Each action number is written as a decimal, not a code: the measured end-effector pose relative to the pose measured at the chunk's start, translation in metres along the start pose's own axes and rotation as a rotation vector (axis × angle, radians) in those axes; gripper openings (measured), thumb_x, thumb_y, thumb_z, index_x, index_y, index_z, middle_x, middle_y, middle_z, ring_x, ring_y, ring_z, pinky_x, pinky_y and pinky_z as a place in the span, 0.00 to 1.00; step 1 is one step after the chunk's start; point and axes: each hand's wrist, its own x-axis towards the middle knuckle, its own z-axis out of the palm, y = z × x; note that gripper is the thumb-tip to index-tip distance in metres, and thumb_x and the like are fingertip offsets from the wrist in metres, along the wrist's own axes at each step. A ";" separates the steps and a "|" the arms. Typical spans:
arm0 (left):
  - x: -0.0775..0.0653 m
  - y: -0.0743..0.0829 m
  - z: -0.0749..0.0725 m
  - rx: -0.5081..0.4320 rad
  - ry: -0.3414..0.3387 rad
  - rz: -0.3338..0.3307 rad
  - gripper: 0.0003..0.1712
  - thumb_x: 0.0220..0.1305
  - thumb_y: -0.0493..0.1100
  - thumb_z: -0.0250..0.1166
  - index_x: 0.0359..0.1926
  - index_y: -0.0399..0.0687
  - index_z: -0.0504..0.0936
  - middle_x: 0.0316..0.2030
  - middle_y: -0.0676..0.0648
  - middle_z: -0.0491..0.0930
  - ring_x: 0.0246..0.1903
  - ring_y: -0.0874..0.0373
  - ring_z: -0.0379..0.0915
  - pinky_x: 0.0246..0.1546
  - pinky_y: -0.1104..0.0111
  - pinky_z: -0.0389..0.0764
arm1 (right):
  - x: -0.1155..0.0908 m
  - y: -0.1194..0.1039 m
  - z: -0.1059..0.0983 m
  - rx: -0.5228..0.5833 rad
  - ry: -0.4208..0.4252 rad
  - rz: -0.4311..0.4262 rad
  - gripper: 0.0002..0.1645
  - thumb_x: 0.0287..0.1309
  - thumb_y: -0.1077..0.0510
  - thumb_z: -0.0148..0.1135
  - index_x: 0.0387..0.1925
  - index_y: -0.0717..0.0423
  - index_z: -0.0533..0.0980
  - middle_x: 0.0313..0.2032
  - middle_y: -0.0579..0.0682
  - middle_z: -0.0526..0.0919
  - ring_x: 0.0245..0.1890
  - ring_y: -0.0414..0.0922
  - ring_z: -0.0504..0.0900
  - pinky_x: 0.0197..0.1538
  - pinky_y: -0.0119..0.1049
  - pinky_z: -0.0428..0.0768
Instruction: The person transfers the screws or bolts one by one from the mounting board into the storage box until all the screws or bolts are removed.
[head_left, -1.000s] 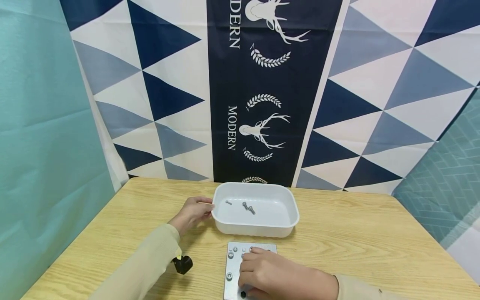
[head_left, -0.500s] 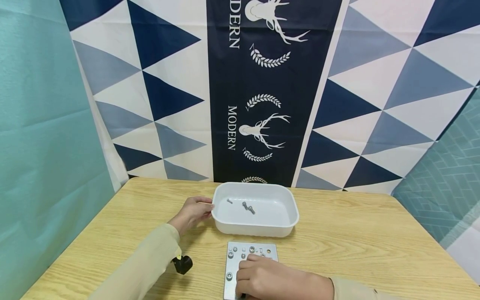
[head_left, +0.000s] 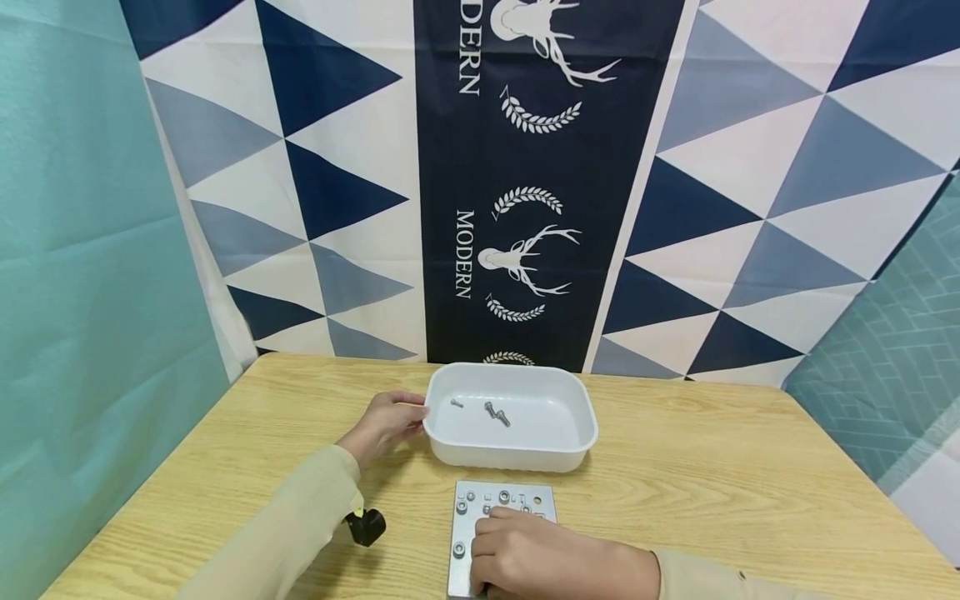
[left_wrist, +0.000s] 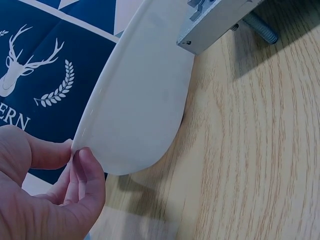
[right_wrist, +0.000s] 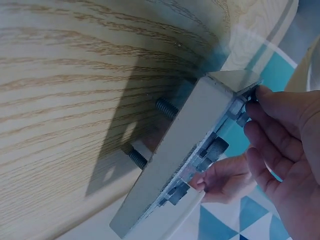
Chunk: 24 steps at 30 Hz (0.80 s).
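My left hand (head_left: 386, 425) pinches the left rim of a white plastic tray (head_left: 510, 460) between thumb and fingers. Two larger bolts (head_left: 497, 414) and a small screw (head_left: 457, 403) lie in the tray. In front of it is a silver metal plate (head_left: 467, 525) carrying several socket-head bolts (head_left: 459, 549). My right hand (head_left: 517, 554) covers the plate's near right part. In the right wrist view, thumb and index finger pinch a dark bolt head (right_wrist: 253, 95) at the plate's end. Threaded shanks (right_wrist: 166, 107) stick out beneath the plate.
The wooden table (head_left: 712, 475) runs back to a patterned cloth backdrop (head_left: 495, 167). A teal cloth (head_left: 97, 275) hangs at the left. A small black device (head_left: 366, 527) is attached by the left sleeve.
My right hand has shifted a little nearer and to the left over the plate, uncovering bolts and a hole at its far end. The left hand and tray stay put.
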 end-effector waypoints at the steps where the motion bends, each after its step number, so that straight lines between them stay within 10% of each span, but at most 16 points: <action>1: 0.000 0.000 0.000 0.001 -0.001 0.002 0.16 0.63 0.31 0.60 0.51 0.32 0.76 0.42 0.40 0.76 0.34 0.57 0.75 0.39 0.70 0.82 | 0.000 0.000 0.000 0.001 -0.001 0.001 0.05 0.50 0.52 0.69 0.30 0.39 0.80 0.28 0.31 0.78 0.32 0.29 0.72 0.39 0.19 0.65; 24: -0.001 -0.002 -0.001 0.013 -0.005 0.017 0.16 0.62 0.31 0.61 0.51 0.32 0.76 0.43 0.39 0.77 0.35 0.57 0.75 0.37 0.72 0.82 | 0.000 0.001 0.003 -0.131 0.121 -0.042 0.08 0.45 0.53 0.70 0.26 0.41 0.76 0.25 0.33 0.74 0.29 0.31 0.71 0.40 0.22 0.67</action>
